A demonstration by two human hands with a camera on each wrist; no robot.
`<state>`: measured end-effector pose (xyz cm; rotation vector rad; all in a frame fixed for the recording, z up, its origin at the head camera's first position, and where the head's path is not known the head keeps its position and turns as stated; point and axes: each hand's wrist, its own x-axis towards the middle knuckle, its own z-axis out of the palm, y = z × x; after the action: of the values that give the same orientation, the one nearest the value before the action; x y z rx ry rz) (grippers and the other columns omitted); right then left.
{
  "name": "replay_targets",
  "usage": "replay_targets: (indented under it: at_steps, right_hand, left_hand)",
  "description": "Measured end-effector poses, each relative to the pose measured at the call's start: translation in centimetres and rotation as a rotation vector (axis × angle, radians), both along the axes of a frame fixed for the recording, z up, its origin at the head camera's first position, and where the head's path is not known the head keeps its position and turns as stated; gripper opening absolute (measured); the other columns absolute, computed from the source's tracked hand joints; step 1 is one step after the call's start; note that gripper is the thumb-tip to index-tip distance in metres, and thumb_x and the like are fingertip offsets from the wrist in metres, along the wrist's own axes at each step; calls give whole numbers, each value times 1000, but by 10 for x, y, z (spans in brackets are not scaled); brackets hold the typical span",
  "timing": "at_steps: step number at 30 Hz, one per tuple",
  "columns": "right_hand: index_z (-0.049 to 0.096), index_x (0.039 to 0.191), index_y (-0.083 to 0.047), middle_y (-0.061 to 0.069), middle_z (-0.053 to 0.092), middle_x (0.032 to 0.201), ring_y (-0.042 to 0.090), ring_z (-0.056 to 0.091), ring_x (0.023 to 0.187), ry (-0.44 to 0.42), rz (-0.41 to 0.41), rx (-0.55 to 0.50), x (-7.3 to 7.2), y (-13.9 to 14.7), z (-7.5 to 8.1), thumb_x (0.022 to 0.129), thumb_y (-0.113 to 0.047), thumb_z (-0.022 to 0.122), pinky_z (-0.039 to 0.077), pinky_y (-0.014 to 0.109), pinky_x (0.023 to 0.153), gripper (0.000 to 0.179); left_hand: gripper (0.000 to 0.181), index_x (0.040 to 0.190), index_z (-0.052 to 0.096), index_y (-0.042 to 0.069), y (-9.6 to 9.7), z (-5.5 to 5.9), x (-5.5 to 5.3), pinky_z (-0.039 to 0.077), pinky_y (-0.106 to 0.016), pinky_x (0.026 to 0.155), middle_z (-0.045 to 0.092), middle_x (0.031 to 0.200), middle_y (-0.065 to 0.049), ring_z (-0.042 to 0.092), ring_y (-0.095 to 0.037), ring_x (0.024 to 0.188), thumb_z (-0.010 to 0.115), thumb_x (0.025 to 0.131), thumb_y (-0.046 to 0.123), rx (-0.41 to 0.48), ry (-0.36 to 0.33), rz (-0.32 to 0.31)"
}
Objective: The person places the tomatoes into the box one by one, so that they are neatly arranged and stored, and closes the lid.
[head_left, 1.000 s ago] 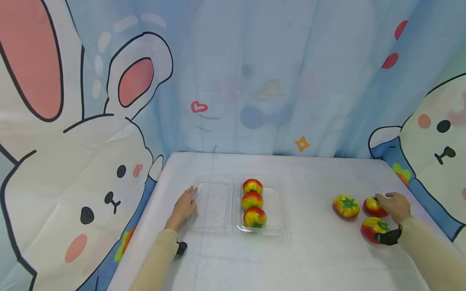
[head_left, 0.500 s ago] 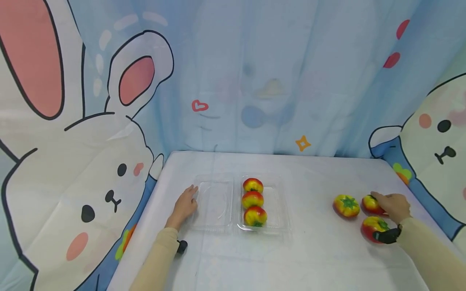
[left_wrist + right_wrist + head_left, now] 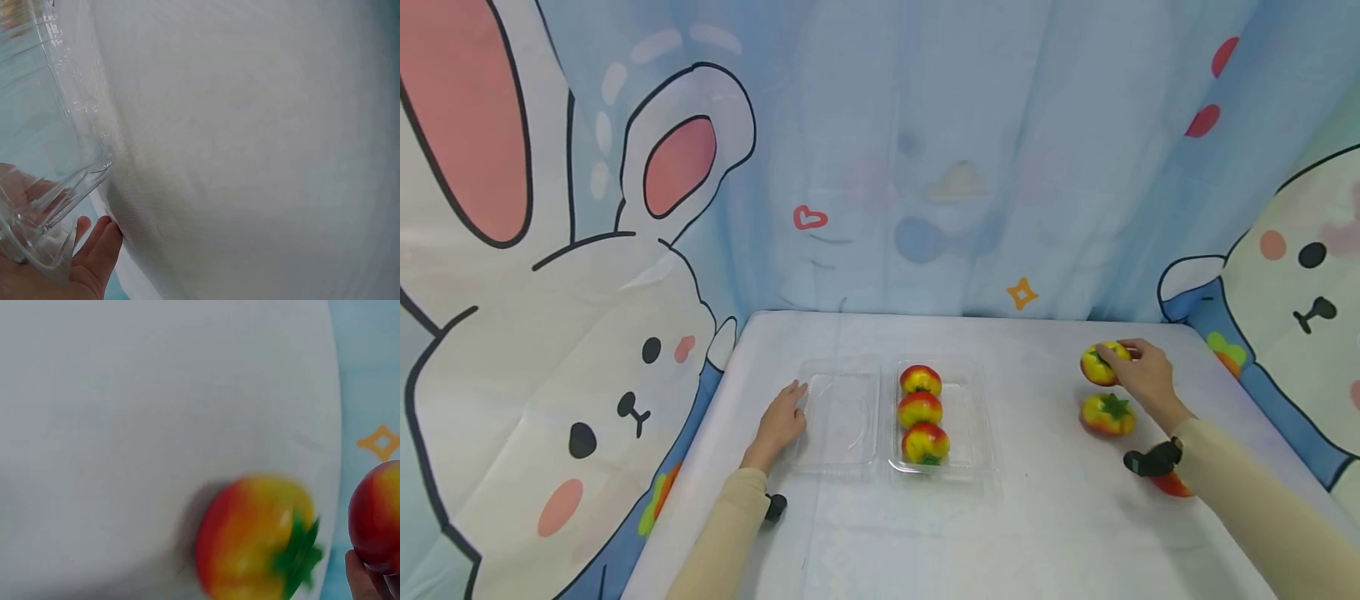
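Observation:
In the head view, my left hand [image 3: 781, 423] rests at the left edge of a clear plastic lid [image 3: 841, 421], fingers fairly straight. The left wrist view shows those fingers [image 3: 103, 247] beside the lid's corner, part of the hand seen through the plastic. My right hand [image 3: 1142, 375] grips a red-and-yellow fruit [image 3: 1097, 367] with a green leafy top, raised over the table. Just below it lies a similar fruit [image 3: 1107, 415], blurred in the right wrist view. Another fruit [image 3: 1174, 486] is mostly hidden under the right wrist. Three more fruits [image 3: 922, 410] line the left half of the clear tray [image 3: 967, 429].
A white cloth covers the table [image 3: 1045, 517]. Lid and tray lie side by side, apparently one hinged box. A blue curtain [image 3: 865, 125] with cartoon rabbits hangs behind the table's back edge.
My right hand has lifted one fruit from the group at the right and carried it left and back. The fruit left below it has shifted slightly. My left hand has stayed put.

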<state>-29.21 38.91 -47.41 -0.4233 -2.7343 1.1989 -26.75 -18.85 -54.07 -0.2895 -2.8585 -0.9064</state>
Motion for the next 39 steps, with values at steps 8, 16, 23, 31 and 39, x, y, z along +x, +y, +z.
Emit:
replay_targets:
  at_steps: [8,16,23,31,39]
  right_hand:
    - [41,145,6,33,44,139,46,47,119,91,119,-45,-6,-67,28,96,-55,52,50,48,94,79]
    - [50,137,6,29,52,129,42,54,113,170,277,-10,-9,-137,31,93,-45,64,51,51,92,69]
    - [57,128,7,26,56,118,40,55,107,200,403,40,-11,-179,13,90,-32,72,52,49,89,56]
    - [59,122,7,26,59,115,41,57,105,193,444,106,-7,-191,-9,87,-30,74,53,50,88,53]
    - [60,120,7,25,61,115,40,58,104,145,451,169,-3,-195,-18,86,-27,76,53,51,90,51]
  left_hand:
    - [52,137,51,-9,1,0,0,36,-54,109,44,144,-30,43,-46,133,45,86,-5,-9,-3,-2]
    - [52,138,50,-8,0,-1,-1,35,-53,110,43,146,-29,41,-45,134,45,87,-5,-3,-10,1]
    - [53,138,51,-9,-1,-4,-4,36,-54,109,44,145,-30,42,-46,133,45,85,-5,-8,-2,-8]
    - [53,138,51,-8,-1,-3,-2,36,-53,109,44,145,-29,43,-46,133,46,85,-5,-9,-9,-8]
    - [52,138,51,-8,-1,-5,-3,36,-53,110,44,146,-29,42,-45,134,46,87,-5,-5,-12,-9]
